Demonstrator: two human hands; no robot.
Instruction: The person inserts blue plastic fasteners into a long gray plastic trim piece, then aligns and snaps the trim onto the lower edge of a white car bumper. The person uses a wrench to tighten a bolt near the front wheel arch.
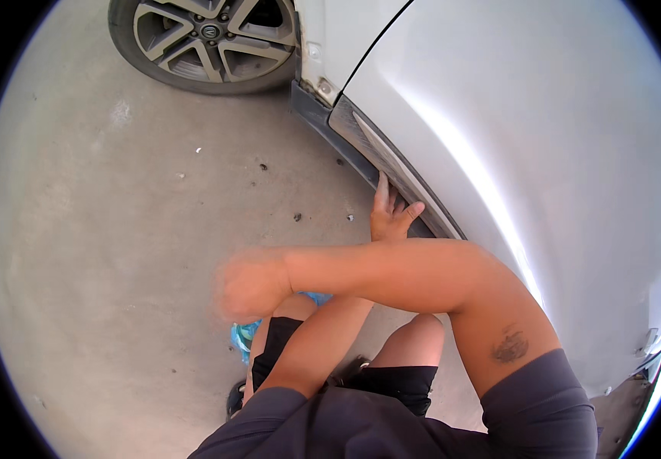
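Note:
My left hand (393,214) reaches to the dark lower trim panel (414,187) along the bottom of a silver-white car door (544,145). Its fingers are stretched out and spread, with the fingertips against the trim and the thumb apart toward the door. My right arm crosses over my left forearm. At the end of it my right hand (254,284) is out to the left above my knee, away from the car. Motion smears its fingers, so I cannot see whether it holds anything. Dust or scuffs mark the trim's surface.
A car wheel (210,32) with a spoked rim stands at the upper left. Crinkled blue plastic (243,340) shows beside my leg, partly hidden. Small dark bits (297,217) lie on the concrete floor (131,229). The car body rises along my right.

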